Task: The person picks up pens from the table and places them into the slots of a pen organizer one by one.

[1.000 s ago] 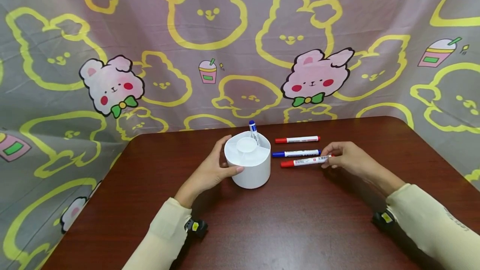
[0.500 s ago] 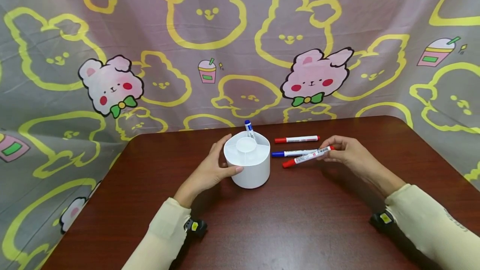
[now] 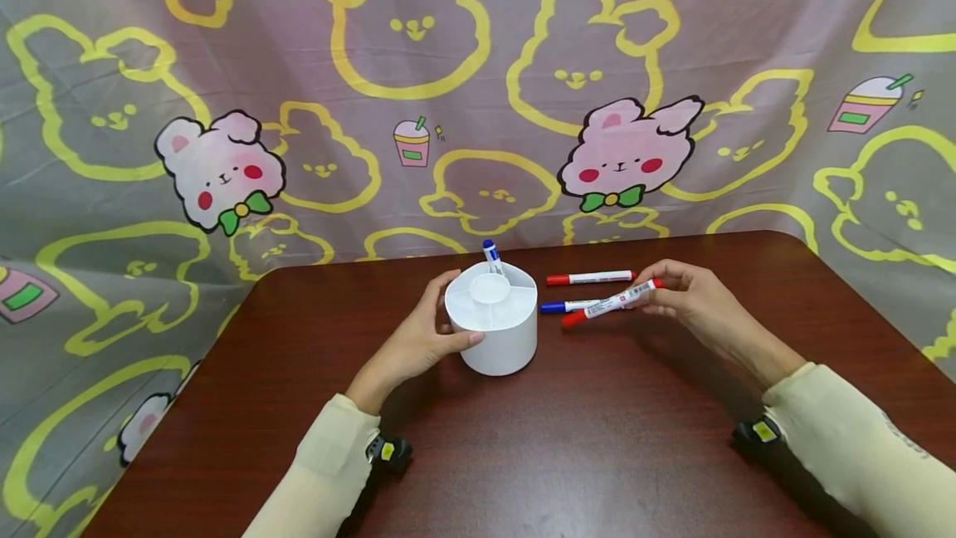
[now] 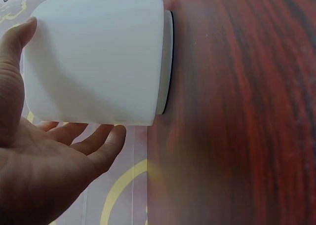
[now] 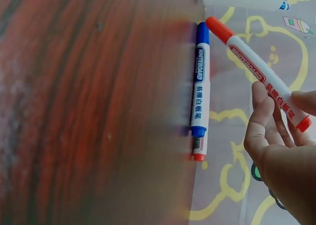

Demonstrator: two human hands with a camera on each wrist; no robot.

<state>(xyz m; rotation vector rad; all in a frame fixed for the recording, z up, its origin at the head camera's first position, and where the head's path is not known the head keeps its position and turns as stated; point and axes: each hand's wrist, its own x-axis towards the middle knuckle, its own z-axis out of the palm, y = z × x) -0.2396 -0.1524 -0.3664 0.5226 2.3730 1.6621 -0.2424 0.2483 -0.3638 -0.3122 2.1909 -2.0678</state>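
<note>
Head view: red marker pinched between fingers.

We seem to be at a staged recording spot, not a lived-in room. A printed cloth backdrop with pink cartoon rabbits, yellow outlines and drink cups hangs across the whole far side and drapes down left and right, hiding any walls. In front of it we see 1 dark wood-grain table with rounded far corners. Small trackers sit at both wrists of the cream sleeves.
</note>
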